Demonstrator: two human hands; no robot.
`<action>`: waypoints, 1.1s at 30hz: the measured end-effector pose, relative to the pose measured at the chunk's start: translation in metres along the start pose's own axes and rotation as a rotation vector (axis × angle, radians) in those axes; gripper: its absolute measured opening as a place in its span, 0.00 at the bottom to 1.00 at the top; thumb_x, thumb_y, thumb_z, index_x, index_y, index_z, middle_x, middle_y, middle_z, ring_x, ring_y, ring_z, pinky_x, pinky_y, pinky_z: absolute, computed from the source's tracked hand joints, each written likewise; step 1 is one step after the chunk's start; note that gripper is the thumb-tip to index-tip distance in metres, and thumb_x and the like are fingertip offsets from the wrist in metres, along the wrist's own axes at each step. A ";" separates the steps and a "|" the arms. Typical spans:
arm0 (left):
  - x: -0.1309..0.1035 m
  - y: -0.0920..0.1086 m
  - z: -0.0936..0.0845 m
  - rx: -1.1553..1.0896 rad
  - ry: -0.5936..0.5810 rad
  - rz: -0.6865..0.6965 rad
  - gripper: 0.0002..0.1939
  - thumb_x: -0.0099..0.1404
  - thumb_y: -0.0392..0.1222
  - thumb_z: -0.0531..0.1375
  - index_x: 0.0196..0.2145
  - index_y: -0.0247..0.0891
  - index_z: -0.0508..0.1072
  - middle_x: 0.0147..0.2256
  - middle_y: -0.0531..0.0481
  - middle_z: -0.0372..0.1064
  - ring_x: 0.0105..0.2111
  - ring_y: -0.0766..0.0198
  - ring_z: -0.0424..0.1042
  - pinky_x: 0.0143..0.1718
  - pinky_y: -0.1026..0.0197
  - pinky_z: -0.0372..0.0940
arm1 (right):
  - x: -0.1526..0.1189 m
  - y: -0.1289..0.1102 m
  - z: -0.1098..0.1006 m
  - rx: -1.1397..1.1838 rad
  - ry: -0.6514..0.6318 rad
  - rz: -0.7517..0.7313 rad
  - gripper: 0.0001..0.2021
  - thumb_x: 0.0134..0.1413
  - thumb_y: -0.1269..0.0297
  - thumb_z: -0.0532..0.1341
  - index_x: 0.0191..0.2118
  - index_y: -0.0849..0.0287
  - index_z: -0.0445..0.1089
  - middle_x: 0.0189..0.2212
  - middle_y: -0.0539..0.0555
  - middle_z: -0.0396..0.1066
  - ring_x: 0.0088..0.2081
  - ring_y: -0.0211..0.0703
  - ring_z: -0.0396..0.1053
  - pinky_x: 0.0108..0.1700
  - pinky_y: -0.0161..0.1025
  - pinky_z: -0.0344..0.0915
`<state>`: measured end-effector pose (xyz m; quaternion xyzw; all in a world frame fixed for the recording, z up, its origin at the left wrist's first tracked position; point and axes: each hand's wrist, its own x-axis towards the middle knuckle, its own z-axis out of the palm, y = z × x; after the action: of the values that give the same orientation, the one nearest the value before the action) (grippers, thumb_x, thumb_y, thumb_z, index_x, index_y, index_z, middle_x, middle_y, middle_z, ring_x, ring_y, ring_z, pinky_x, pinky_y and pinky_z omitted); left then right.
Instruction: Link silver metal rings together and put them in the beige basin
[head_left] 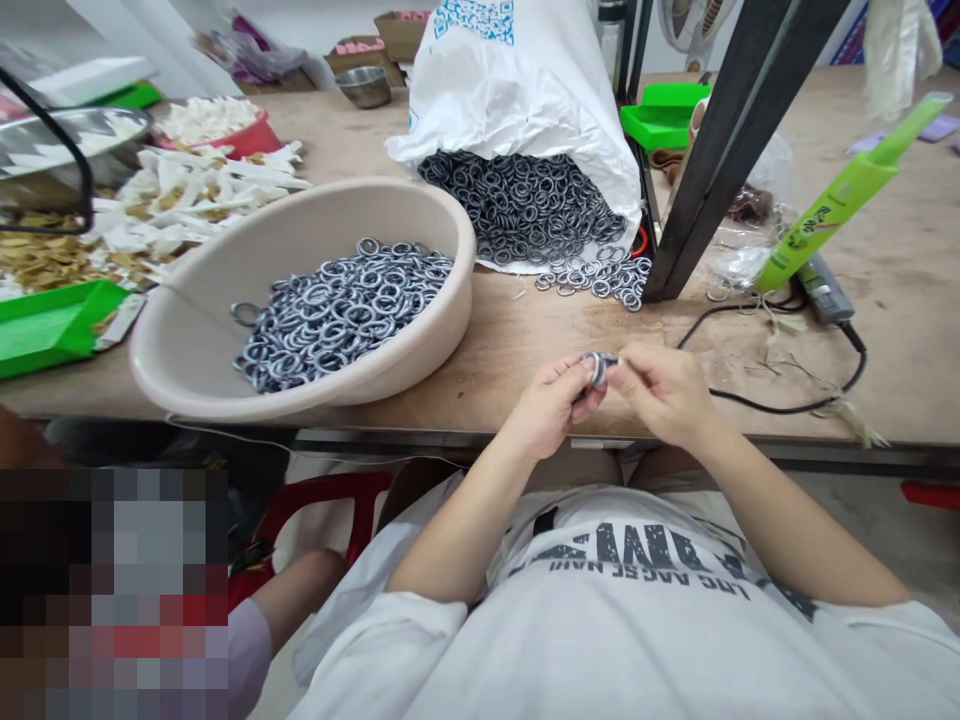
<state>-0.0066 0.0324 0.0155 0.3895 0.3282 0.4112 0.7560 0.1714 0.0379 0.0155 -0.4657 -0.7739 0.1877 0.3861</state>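
Note:
My left hand pinches a few grey rings between thumb and fingers, just above the table's front edge. From the other side my right hand closes its fingertips on the same rings; exactly how many there are is hidden. Left of my hands stands a beige basin with a heap of grey rings in it. Behind, a white sack lies with its mouth toward me, full of similar rings. Several loose rings have spilled onto the table in front of it.
A dark metal post rises right of the sack. Further right are a lime-green packet and a black cable. White and tan pieces and a green tray lie at the left. Another person sits at lower left.

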 end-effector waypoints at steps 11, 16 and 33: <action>0.004 -0.003 -0.004 0.082 0.013 0.046 0.20 0.63 0.54 0.62 0.25 0.34 0.69 0.20 0.52 0.65 0.16 0.75 0.53 0.17 0.68 0.44 | 0.005 -0.013 0.012 0.400 -0.023 0.087 0.18 0.55 0.48 0.67 0.46 0.52 0.76 0.36 0.52 0.69 0.35 0.43 0.69 0.39 0.41 0.65; 0.004 -0.005 -0.012 0.181 0.055 0.081 0.17 0.62 0.54 0.64 0.30 0.34 0.73 0.24 0.52 0.69 0.17 0.76 0.54 0.18 0.68 0.46 | 0.010 -0.009 0.007 0.281 0.003 0.029 0.16 0.54 0.48 0.68 0.42 0.54 0.78 0.32 0.51 0.69 0.35 0.43 0.69 0.39 0.40 0.64; 0.000 -0.002 -0.018 0.051 0.040 0.162 0.16 0.58 0.49 0.68 0.34 0.34 0.71 0.23 0.54 0.68 0.16 0.77 0.52 0.18 0.68 0.42 | 0.005 -0.021 0.005 0.136 -0.035 -0.101 0.18 0.58 0.51 0.65 0.51 0.50 0.76 0.41 0.54 0.76 0.40 0.46 0.71 0.44 0.42 0.65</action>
<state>-0.0206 0.0379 0.0049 0.4258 0.3208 0.4703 0.7033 0.1537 0.0325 0.0280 -0.3952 -0.7886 0.2282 0.4121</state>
